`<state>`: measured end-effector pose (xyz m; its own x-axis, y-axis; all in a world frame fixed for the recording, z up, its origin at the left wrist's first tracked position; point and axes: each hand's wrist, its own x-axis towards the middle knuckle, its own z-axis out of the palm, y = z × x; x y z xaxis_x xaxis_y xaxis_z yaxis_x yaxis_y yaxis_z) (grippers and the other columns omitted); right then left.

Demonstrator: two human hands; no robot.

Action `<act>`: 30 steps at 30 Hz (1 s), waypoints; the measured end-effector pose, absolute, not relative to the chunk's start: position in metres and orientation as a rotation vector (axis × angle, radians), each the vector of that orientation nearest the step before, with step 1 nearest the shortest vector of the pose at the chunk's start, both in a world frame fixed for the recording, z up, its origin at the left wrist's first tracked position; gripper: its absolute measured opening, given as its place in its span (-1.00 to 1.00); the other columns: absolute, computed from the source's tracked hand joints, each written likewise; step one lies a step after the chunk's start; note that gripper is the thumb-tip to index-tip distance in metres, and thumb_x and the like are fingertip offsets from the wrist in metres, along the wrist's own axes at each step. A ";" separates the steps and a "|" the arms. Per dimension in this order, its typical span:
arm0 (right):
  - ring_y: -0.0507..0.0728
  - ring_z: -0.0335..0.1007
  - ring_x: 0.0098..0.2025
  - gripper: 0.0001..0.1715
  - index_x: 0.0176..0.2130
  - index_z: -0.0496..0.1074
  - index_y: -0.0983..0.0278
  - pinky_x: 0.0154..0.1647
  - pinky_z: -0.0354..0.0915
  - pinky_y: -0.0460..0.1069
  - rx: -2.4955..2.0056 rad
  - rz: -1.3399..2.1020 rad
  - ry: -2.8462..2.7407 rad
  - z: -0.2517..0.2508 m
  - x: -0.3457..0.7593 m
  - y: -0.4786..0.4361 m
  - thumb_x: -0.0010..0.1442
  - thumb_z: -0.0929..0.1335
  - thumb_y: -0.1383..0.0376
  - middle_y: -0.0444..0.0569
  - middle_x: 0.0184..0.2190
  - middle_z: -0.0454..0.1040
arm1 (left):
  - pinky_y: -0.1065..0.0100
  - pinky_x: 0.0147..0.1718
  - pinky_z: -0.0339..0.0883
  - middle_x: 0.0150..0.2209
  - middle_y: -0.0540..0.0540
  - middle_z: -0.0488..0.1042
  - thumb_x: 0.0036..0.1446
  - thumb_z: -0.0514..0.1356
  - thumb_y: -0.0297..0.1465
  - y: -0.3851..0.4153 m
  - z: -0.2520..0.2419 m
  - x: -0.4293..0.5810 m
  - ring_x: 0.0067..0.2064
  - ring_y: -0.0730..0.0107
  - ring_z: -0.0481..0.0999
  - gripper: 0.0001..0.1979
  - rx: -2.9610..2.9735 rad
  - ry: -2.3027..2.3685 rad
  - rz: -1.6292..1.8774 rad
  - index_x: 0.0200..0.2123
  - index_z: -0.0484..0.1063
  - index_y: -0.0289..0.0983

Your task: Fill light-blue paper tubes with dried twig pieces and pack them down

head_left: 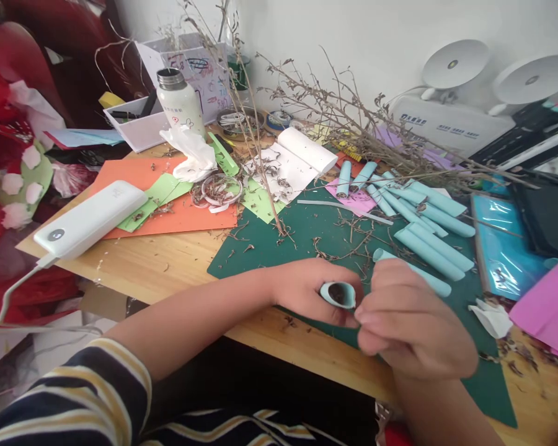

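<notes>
My left hand (pixel 304 288) is wrapped round a light blue paper tube (pixel 349 300), whose mouth faces up toward me. Dark brown bits show inside the tube. Close against its right side is my right hand (pixel 413 322), fingers pinched together; whatever they may hold is hidden. Both hands are over the front of a green cutting mat (pixel 255 251). Just behind my right hand lies another blue paper roll (pixel 434 282), and several more blue paper tubes (pixel 434 248) are heaped beyond it. Broken twigs and dry leaf bits (pixel 339 248) are scattered on the mat.
Dry branches (pixel 325 111) spread across the back of the wooden table. At left are a white power bank (pixel 90 217) with a cable, orange paper (pixel 204 214) and an open white bottle (pixel 180 102). A router (pixel 451 127), blue packet (pixel 502 248) and pink paper (pixel 551 306) are at right.
</notes>
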<state>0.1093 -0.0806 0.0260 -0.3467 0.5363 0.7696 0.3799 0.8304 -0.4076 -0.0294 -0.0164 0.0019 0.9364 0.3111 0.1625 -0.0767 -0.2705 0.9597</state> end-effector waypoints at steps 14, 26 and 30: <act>0.09 0.23 -0.39 -0.86 -0.35 0.35 0.20 -0.40 0.24 0.05 -0.734 0.046 -2.070 0.028 0.105 -0.076 0.08 0.22 0.32 0.00 -0.38 0.34 | 0.48 -0.45 0.27 -0.52 0.03 0.32 -0.14 0.16 -0.42 -0.019 0.003 -0.028 -0.44 0.49 0.33 -0.91 1.941 0.095 0.251 -0.51 0.29 -0.32; 0.11 0.27 -0.30 -0.66 -0.20 0.25 0.18 -0.24 0.19 0.14 -0.680 0.860 -1.909 0.015 0.107 -0.071 0.01 0.16 0.46 -0.03 -0.32 0.37 | 0.37 -0.29 0.33 -0.47 -0.02 0.32 -0.12 0.16 -0.47 -0.019 0.004 -0.023 -0.32 0.39 0.36 -0.90 1.761 -0.021 0.324 -0.48 0.26 -0.29; 0.10 0.25 -0.31 -0.66 -0.24 0.26 0.18 -0.25 0.19 0.13 -0.711 0.883 -1.917 0.014 0.108 -0.071 0.00 0.14 0.48 -0.03 -0.31 0.35 | 0.39 -0.33 0.33 -0.45 -0.01 0.29 -0.14 0.16 -0.48 -0.019 0.003 -0.024 -0.31 0.40 0.35 -0.87 1.750 -0.034 0.370 -0.47 0.23 -0.29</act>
<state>0.1082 -0.0709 0.0143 -0.4457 0.7566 0.4784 0.1283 0.5829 -0.8024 -0.0237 -0.0190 0.0027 0.9476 0.1789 0.2647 -0.2246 -0.2163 0.9502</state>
